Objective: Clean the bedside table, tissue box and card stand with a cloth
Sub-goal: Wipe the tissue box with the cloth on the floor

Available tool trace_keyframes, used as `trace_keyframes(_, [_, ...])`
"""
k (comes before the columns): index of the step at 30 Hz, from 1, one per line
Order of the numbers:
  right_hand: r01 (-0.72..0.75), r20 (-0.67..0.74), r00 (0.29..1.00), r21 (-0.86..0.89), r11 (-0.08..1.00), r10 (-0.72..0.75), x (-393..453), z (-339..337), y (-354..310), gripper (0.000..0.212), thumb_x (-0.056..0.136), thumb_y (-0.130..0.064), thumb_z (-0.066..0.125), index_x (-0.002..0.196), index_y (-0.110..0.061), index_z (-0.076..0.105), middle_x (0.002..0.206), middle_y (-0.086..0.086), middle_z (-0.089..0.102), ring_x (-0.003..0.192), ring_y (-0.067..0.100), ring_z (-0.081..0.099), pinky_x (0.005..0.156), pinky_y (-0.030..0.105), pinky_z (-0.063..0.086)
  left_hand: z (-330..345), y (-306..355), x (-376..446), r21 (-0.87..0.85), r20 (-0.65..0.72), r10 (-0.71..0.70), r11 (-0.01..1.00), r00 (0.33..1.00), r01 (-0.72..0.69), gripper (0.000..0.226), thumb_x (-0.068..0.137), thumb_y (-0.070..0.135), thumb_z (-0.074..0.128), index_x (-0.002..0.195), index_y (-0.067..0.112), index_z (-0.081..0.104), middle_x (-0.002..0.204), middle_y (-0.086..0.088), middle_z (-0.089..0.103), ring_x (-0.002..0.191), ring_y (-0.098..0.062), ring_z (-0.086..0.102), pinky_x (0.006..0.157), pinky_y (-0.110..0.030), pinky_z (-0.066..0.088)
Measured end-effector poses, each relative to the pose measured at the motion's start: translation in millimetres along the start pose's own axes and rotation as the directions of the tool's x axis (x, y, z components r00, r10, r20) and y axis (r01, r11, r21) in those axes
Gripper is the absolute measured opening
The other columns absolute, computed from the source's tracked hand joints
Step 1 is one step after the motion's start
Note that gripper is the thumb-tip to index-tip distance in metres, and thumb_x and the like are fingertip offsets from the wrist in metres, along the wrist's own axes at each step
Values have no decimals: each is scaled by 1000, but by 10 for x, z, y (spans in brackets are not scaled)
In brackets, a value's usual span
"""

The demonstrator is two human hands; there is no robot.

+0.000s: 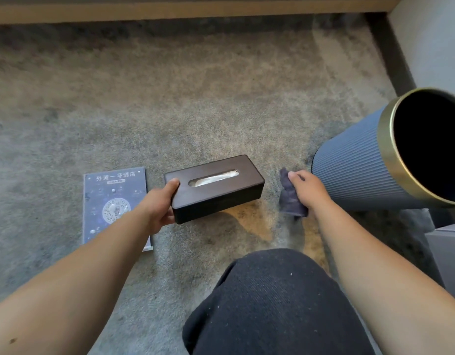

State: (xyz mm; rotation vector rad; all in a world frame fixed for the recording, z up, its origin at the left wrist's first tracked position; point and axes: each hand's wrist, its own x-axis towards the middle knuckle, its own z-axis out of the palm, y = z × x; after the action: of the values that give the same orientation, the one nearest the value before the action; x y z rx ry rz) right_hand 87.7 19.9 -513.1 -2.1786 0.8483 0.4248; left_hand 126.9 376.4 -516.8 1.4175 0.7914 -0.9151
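A dark brown wooden tissue box (216,187) with white tissue in its slot is on or just above the grey carpet at the centre. My left hand (161,203) grips its near left end, thumb on top. To its left a blue card stand (113,203) with white Chinese lettering lies flat on the carpet, partly covered by my left forearm. My right hand (308,190) is to the right of the box, closed around a crumpled dark blue cloth (290,198). The bedside table is not clearly in view.
A ribbed blue-grey bin (354,170) with a gold rim stands close by my right hand. A grey furniture corner (446,252) sits at the lower right. My knee in dark trousers (272,303) fills the bottom centre. A wooden skirting board (170,11) runs along the top.
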Motion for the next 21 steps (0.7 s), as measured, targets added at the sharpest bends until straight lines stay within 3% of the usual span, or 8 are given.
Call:
trace_keyframes(2, [-160,133,985,414,896,114,-25,154,-96,26,96,-40,53,99,-16,63,103,12,70,94,28,68,85,40,54,4,-59,21,-10,4,-10,1000,1000,10,42,94,51,53,107,11,62,94,-10,69,75,-23,70,59,-35,60])
trace_keyframes(4, [-293,329,938,587,755,108,-74,353,-213,26,97,-39,54,104,-15,62,106,14,71,92,26,70,87,43,55,23,-96,13,-29,6,-12,1000,1000,12,41,94,51,52,104,13,63,91,-9,70,75,-22,70,61,-35,59])
trace_keyframes(7, [-374,452,888,614,695,79,-172,524,-369,33,95,-40,57,113,-13,57,111,15,70,101,29,68,93,49,52,-17,-88,-17,-1,-17,28,1000,999,-28,41,94,54,50,103,15,64,92,-8,69,78,-21,67,64,-35,58])
trace_keyframes(11, [-333,446,895,695,638,-18,-416,240,-539,31,89,-37,66,105,-12,57,100,11,73,90,25,71,88,47,56,-122,127,-258,-7,32,120,993,992,-119,42,95,54,48,111,20,65,99,-4,71,85,-20,66,62,-34,55])
trace_keyframes(17, [-170,324,942,690,704,-91,-1225,-716,-1130,41,73,-42,77,101,-16,62,95,4,75,90,19,71,78,35,56,-74,720,-1189,-36,81,279,960,957,-277,35,99,47,45,108,22,67,105,-2,73,89,-16,67,75,-36,54])
trace_keyframes(21, [-78,257,959,633,770,-115,-1877,-1379,-1587,26,70,-56,72,76,-32,64,86,-3,72,83,14,68,73,32,51,-49,1183,-2039,-3,109,346,938,932,-348,35,100,43,44,110,19,68,101,-1,76,88,-12,69,73,-31,54])
